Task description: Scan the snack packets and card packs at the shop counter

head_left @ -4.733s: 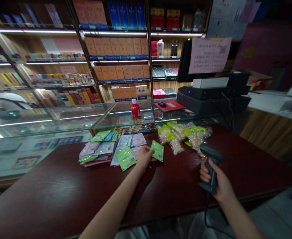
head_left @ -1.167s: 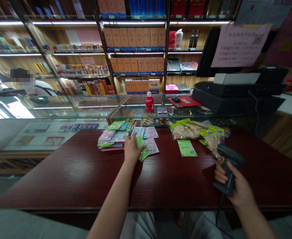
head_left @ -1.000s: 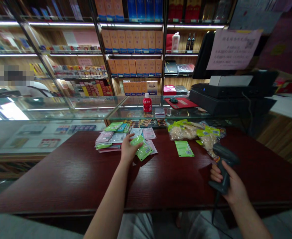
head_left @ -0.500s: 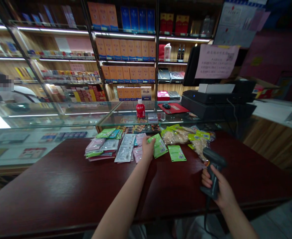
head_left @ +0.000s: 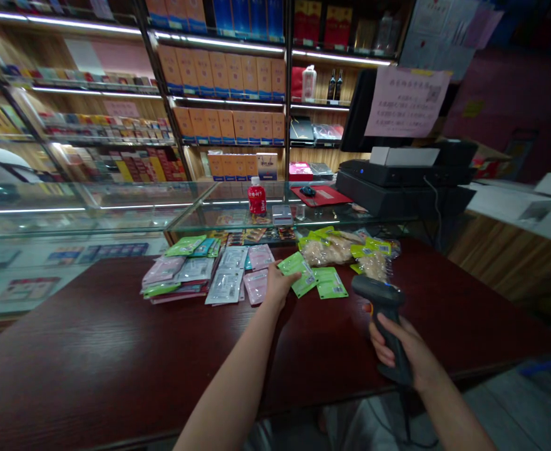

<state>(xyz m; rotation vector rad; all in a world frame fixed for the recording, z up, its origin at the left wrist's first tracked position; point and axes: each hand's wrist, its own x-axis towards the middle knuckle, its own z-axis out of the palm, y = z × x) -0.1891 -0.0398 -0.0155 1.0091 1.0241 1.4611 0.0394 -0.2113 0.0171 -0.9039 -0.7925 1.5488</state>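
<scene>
My left hand grips the left edge of a green packet, its thumb lying over the front. A second green packet lies flat on the dark table just right of it. Pink packets and silver-white packets lie left of that hand, beside a mixed pile of packets. In my right hand is a black barcode scanner, held by its handle with the head tilted left toward the green packets. Clear bags with yellow-green labels lie behind.
Behind the table stands a glass counter with a red bottle, a small grey box and a mouse on a red mat. A monitor and black cash drawer stand at right. A cord hangs from the scanner.
The scanner in my right hand has moved left and turned more toward the green packets. My left hand still holds its green packet, now overlapping the second one. The view has shifted slightly.
</scene>
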